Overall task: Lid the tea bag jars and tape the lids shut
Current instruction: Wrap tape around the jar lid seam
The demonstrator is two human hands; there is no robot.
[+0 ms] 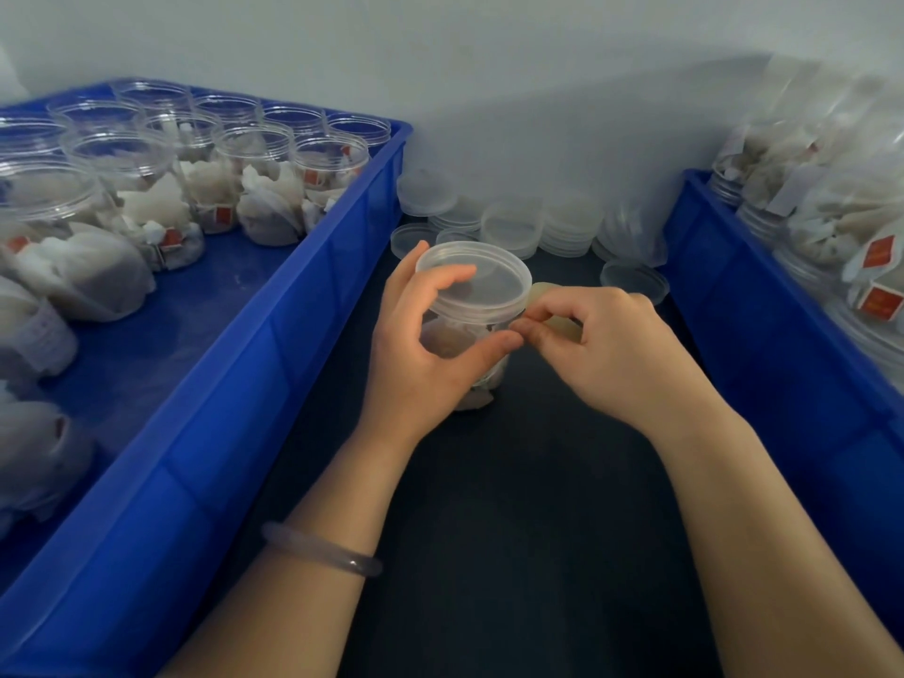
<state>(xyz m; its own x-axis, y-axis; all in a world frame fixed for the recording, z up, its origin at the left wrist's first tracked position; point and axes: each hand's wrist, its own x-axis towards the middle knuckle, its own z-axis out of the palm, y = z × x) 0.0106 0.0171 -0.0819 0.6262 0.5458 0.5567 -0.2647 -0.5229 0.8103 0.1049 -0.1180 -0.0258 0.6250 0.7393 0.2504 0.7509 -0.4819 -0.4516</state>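
A clear plastic jar (469, 335) with tea bags inside stands on the dark table at the centre, a translucent lid (482, 271) on top of it. My left hand (420, 345) grips the jar from the left, index finger on the lid and thumb on the jar's front. My right hand (601, 345) pinches a roll of pale tape (553, 310) at the jar's right side, just under the lid's rim. The fingertips of both hands nearly meet there.
A blue crate (274, 345) on the left holds several open jars of tea bags (254, 188). Another blue crate (724, 296) on the right holds several jars (831, 212) stacked high. Stacks of loose lids (513, 222) lie behind the jar against the wall.
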